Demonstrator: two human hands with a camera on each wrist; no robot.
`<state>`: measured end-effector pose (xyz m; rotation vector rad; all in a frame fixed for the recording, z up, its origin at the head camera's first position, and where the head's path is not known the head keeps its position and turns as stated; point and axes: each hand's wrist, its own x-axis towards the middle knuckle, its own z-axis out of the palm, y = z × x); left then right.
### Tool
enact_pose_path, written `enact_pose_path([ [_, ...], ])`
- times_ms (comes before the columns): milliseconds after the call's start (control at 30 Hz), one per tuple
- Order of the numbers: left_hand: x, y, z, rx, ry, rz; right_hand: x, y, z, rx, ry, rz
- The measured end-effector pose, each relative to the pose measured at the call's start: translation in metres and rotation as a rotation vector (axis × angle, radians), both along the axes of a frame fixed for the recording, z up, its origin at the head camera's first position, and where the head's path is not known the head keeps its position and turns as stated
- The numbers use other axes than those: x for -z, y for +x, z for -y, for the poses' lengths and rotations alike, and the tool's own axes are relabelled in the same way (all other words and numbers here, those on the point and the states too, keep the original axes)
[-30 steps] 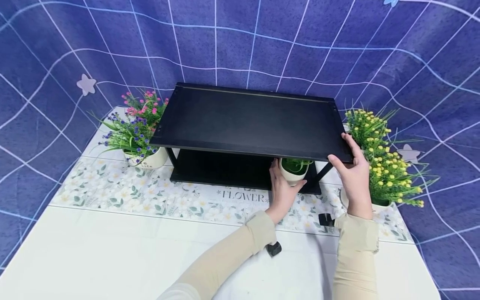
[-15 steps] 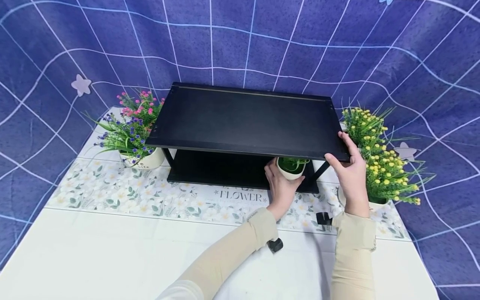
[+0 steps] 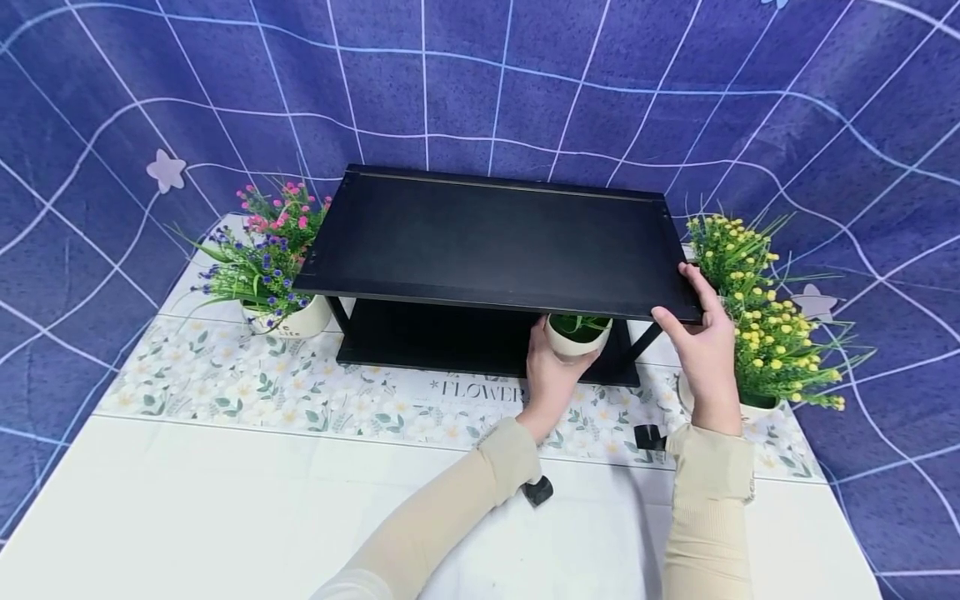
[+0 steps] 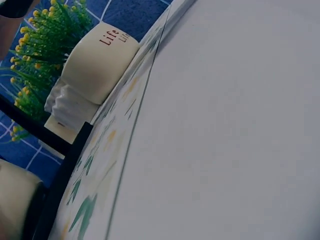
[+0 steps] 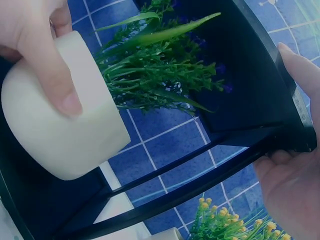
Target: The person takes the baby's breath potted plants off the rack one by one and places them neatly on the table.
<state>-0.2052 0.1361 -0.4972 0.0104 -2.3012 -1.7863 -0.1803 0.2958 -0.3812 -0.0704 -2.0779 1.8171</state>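
Observation:
My left hand (image 3: 551,375) reaches under the top board of a two-tier black shelf (image 3: 495,242) and grips a cream flowerpot (image 3: 572,345). In the right wrist view the thumb lies along the pot's side. Green foliage (image 5: 150,80) with small purple blooms grows from this pot, between the shelf's two boards; the head view hides most of it under the top board. The pot is at the right part of the lower board (image 3: 442,337). At the top board's front right corner, my right hand (image 3: 711,350) holds the edge, thumb at the front and fingers along the side.
Yellow-flowered plants (image 3: 780,342) in cream pots stand right of the shelf, close to my right hand. To its left are pink and purple flowers (image 3: 273,250) with a cream pot (image 3: 296,321). A floral strip (image 3: 300,387) crosses the white table (image 3: 247,492); a blue gridded curtain (image 3: 465,92) hangs behind.
My left hand has shifted the flowerpot a little to the left along the lower tier. The right hand keeps its hold on the shelf corner, and the shelf stays in place.

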Motion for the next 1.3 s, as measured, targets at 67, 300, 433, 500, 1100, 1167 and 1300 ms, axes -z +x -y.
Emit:
enact_pose_path([
  [67,0.000,0.000,0.003,0.002,-0.009,-0.014,0.000,0.000,0.000,0.000,-0.003,0.003],
  [300,0.001,-0.001,0.017,0.017,-0.045,-0.034,0.000,0.000,-0.001,0.007,0.010,0.016],
  [433,-0.001,-0.001,0.027,0.050,-0.067,0.027,0.001,0.001,0.000,0.005,0.008,0.020],
  [500,-0.002,0.000,0.033,0.057,-0.075,0.053,0.001,0.001,0.000,0.003,0.005,0.022],
  [1100,-0.016,0.006,0.098,0.141,-0.112,0.097,-0.001,0.003,0.002,0.023,0.010,0.029],
  [1167,-0.017,0.007,0.106,0.136,-0.126,0.098,-0.001,0.003,0.002,0.016,-0.017,0.027],
  [1300,-0.018,0.009,0.121,0.126,-0.138,0.106,-0.001,0.003,0.003,0.013,-0.024,0.024],
])
